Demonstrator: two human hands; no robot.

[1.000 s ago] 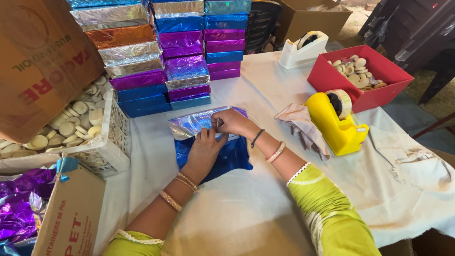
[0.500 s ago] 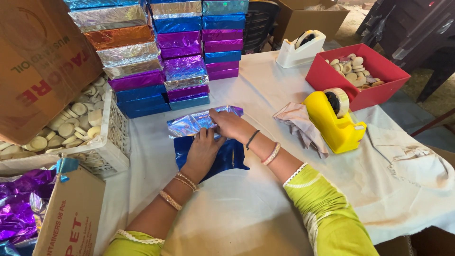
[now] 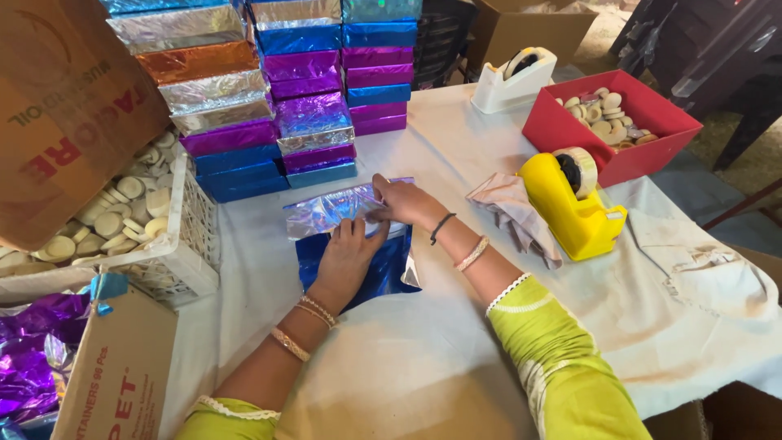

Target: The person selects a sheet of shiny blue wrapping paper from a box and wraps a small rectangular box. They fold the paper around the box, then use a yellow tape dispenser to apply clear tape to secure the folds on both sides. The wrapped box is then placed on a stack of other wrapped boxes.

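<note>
— Two hands on what?
— Left hand (image 3: 346, 259) presses flat, grip released, on the blue foil parcel (image 3: 358, 244) mid-desk (image 3: 423, 375); right hand (image 3: 407, 202) pinches its foil at twelve o'clock.

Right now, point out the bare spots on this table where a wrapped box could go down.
Bare cloth lies near the table edge, between the forearms. A smaller patch sits between the white crate and the blue foil sheet. Crowded: the wrapped box stacks behind, and right, around the yellow tape dispenser and red tray.
</note>
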